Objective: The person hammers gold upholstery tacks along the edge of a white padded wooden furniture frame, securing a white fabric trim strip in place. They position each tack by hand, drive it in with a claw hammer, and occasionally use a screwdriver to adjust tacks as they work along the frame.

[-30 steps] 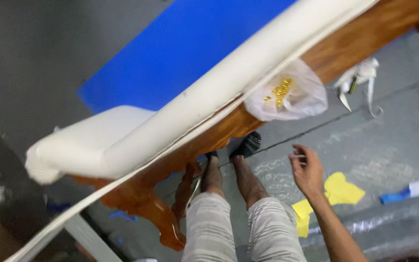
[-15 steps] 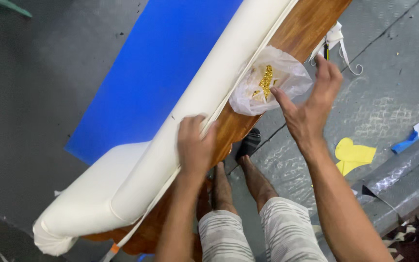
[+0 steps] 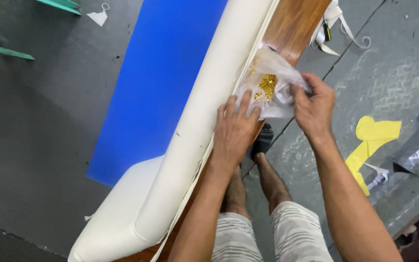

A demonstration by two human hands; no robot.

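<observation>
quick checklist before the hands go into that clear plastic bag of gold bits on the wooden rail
1. Clear plastic bag rests on the brown wooden rail: ok.
2. Right hand pinches the bag's edge: ok.
3. Left hand presses the bag's near side, partly on the cream padded cushion: ok.
4. Small gold pieces are inside the bag: ok.
5. Bag mouth open: cannot tell.
6. Bare feet stand close under the rail, so spilled pieces could land by them: not ok.

Glossy wood rail (image 3: pixel 294 24), crinkled plastic bag (image 3: pixel 280 80)
</observation>
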